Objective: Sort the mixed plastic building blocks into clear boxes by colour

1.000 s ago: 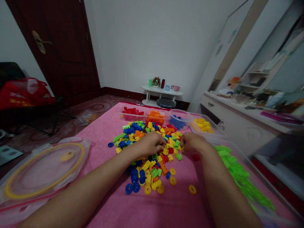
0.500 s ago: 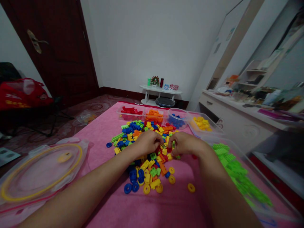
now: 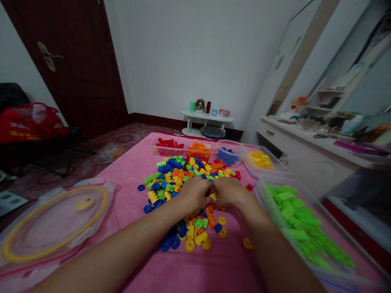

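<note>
A heap of small plastic building bricks [image 3: 186, 175] in blue, yellow, orange, green and red lies on a pink cloth [image 3: 140, 162]. My left hand [image 3: 195, 192] and my right hand [image 3: 227, 191] rest side by side on the near part of the heap, knuckles up, fingers curled and touching each other. A bit of yellow shows between the fingertips; what they grip is hidden. Loose blue and yellow wheels [image 3: 189, 244] lie just in front of my wrists.
Clear tubs at the back hold red [image 3: 168, 143], orange [image 3: 200, 149], blue [image 3: 228, 154] and yellow bricks [image 3: 259, 159]. A large tub of green bricks [image 3: 301, 221] stands right. A clear zip bag [image 3: 51, 219] lies left. Beyond are a dresser [image 3: 308, 158] and a door [image 3: 76, 61].
My right hand has moved left across the heap and met my left hand. Both hands have drawn slightly nearer to me and closed together.
</note>
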The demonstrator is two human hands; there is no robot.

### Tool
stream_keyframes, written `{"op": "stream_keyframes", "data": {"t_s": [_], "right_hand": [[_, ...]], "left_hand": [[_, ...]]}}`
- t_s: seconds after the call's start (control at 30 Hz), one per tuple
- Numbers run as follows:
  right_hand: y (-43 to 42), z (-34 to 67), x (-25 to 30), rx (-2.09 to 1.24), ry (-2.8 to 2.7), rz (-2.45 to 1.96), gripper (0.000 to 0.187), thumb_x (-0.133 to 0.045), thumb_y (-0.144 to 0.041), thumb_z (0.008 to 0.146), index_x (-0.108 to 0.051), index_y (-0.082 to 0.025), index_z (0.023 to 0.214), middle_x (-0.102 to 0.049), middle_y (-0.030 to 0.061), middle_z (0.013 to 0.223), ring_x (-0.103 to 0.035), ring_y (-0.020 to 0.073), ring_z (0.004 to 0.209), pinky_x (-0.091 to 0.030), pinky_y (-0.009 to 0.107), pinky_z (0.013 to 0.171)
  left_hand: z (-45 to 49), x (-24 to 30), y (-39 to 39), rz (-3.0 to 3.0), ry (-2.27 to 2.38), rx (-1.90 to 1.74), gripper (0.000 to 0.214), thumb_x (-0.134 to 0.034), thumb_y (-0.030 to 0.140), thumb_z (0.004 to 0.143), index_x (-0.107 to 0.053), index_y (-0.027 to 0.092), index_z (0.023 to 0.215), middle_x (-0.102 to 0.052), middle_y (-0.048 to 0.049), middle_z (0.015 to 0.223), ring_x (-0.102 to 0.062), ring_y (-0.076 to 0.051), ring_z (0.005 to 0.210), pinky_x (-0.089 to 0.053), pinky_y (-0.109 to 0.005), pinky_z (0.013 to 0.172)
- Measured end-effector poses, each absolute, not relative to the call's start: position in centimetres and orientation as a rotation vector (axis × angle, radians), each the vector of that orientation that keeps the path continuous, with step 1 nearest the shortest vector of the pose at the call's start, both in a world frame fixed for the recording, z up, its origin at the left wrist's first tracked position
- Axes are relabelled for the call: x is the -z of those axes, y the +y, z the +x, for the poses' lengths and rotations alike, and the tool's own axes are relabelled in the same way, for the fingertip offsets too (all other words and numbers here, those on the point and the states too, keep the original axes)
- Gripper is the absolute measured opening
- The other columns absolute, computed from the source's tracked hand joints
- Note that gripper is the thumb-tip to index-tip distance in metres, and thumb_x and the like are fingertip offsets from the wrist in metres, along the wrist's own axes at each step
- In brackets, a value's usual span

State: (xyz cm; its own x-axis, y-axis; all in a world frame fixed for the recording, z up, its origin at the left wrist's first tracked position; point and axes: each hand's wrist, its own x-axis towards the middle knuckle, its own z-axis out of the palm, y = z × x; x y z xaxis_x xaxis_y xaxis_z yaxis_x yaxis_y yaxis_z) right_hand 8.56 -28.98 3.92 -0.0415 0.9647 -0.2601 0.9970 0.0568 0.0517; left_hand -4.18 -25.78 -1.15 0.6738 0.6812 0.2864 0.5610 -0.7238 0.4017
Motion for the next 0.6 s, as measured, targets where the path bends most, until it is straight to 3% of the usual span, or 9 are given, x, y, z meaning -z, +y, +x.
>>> {"op": "stream_keyframes", "data": {"t_s": [0.17,0.3,0.47,0.6], "right_hand": [[-29.1,9.6,-4.6,0.229,2.076,2.004,0.02,-0.072,-0.022,0.05,-0.07,-0.02,0.07,-0.07,0.0054,0.074,-0.065,0.0219,0.071,-0.045,0.025,0.057],[-28.4,12.3,-5.1,0.51,2.291,2.208,0.008,-0.065,-0.024,0.058,-0.064,-0.018,0.064,-0.065,0.0022,0.061,-0.06,0.0163,0.058,-0.04,0.022,0.049],[-27.5,12.4,-5.3,1.449,2.515,2.827,0.018,-0.06,-0.031,0.067,-0.056,-0.017,0.078,-0.054,-0.0033,0.054,-0.053,0.0108,0.045,-0.038,0.019,0.042],[-27.4,10.4,-4.7,2.598,2.152,2.848,0.019,-0.055,-0.031,0.069,-0.053,-0.017,0.081,-0.057,-0.0011,0.064,-0.051,0.009,0.045,-0.035,0.017,0.038]], "left_hand": [[-4.1,1.2,-25.7,2.496,1.055,-0.704,0.01,-0.059,0.016,0.063,-0.067,0.021,0.065,-0.062,-0.0019,0.059,-0.054,-0.016,0.057,-0.037,-0.024,0.055],[-4.7,0.6,-24.1,2.304,1.027,-0.815,0.015,-0.056,0.014,0.065,-0.07,0.02,0.069,-0.067,-0.0015,0.065,-0.058,-0.015,0.058,-0.039,-0.023,0.055],[-5.6,-1.0,-22.0,1.872,0.918,-1.054,0.007,-0.065,0.02,0.066,-0.069,0.015,0.069,-0.063,-0.0011,0.06,-0.055,-0.011,0.055,-0.041,-0.02,0.052],[-6.2,-2.4,-21.6,1.683,0.856,-1.343,0.008,-0.07,0.021,0.066,-0.068,0.014,0.069,-0.065,-0.0018,0.066,-0.057,-0.011,0.06,-0.043,-0.019,0.057]]}}
